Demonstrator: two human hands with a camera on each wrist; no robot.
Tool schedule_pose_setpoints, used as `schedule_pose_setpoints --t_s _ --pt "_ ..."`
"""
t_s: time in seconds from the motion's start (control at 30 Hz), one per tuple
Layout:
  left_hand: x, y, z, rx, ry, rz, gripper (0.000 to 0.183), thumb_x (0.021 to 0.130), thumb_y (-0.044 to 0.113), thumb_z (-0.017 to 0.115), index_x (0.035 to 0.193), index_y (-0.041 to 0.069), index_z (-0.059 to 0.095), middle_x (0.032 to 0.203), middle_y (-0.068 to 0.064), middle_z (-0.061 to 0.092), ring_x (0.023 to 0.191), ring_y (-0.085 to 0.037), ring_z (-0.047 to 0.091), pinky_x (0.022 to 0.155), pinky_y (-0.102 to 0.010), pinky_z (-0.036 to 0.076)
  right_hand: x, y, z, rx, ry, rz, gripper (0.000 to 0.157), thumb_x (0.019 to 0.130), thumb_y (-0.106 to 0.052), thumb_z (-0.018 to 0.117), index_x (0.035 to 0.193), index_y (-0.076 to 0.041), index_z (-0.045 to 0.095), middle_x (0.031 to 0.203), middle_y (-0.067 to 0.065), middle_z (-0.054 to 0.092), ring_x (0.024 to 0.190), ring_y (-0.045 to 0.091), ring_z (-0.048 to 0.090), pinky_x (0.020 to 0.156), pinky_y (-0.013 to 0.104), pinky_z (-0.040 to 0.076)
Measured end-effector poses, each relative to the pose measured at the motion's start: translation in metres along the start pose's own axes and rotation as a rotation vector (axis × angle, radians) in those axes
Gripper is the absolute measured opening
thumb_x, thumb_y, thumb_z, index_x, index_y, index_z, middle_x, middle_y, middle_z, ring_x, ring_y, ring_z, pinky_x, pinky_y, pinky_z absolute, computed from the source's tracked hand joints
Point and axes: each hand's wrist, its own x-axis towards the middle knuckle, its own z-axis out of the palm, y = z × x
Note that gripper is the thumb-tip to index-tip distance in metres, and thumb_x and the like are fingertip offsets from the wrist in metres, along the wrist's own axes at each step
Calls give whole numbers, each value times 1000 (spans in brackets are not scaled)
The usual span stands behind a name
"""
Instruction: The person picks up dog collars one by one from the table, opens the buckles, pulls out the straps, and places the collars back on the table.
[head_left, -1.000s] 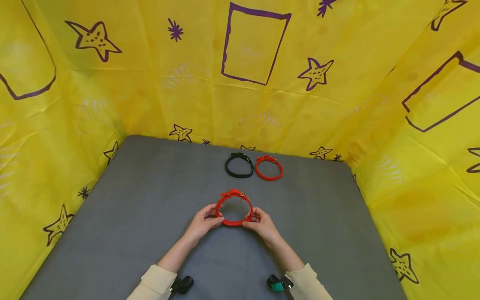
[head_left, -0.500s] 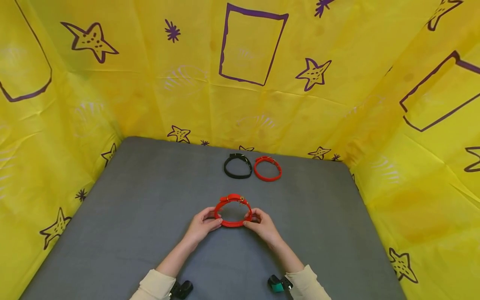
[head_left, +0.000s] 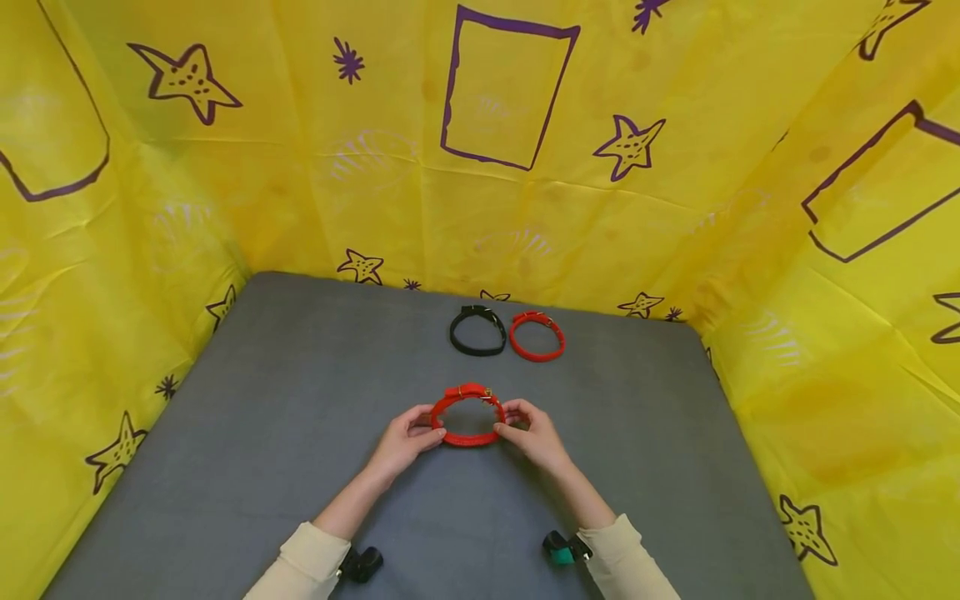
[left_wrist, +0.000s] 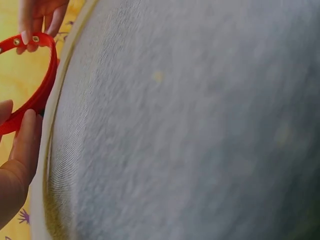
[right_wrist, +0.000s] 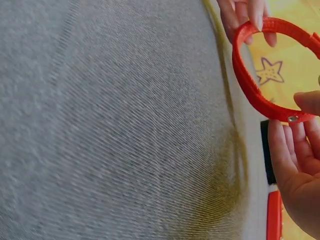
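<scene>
A red collar (head_left: 470,440), buckled into a ring, is held between both hands in the head view, its buckle at the far side. My left hand (head_left: 402,442) pinches its left side between thumb and fingers. At the right side, my right hand (head_left: 537,437) grips it the same way. Metal eyelets show on the red collar (left_wrist: 50,70) in the left wrist view. In the right wrist view the thumb lies above the band of the red collar (right_wrist: 245,82) and the fingers below it.
Farther back on the grey table (head_left: 315,358) lie a black collar (head_left: 478,352) and a second red collar (head_left: 537,357), side by side, both buckled into rings. Yellow patterned cloth (head_left: 390,192) walls the table at the back and both sides.
The held red collar stays between both hands, with only a slight shift and change of tilt. My right hand has moved slightly rightward. The two collars at the back have not moved.
</scene>
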Motion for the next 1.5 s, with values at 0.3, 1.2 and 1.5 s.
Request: schedule_pose_setpoints --t_s 0.3,1.2,1.5 --pt "11 11 -10 199 36 58 35 86 13 76 116 0 66 109 -16 68 98 -27 66 78 -28 54 4 -3 -1 -36 -3 -27 20 84 4 71 102 6 65 93 19 66 91 30 61 83 36 49" --pt "17 41 -12 337 27 216 27 83 13 78 107 5 70 101 -10 71 94 -27 66 77 -37 52 8 -10 -4 -56 10 -91 21 83 3 73 102 5 66 94 20 66 89 24 61 87 51 48" --pt "23 32 -11 342 54 240 25 82 15 80 105 11 71 99 -3 70 92 -22 67 80 -39 53 12 -27 -8 -49 -3 -73 22 85 2 72 106 4 65 98 18 65 94 29 60 83 41 53"
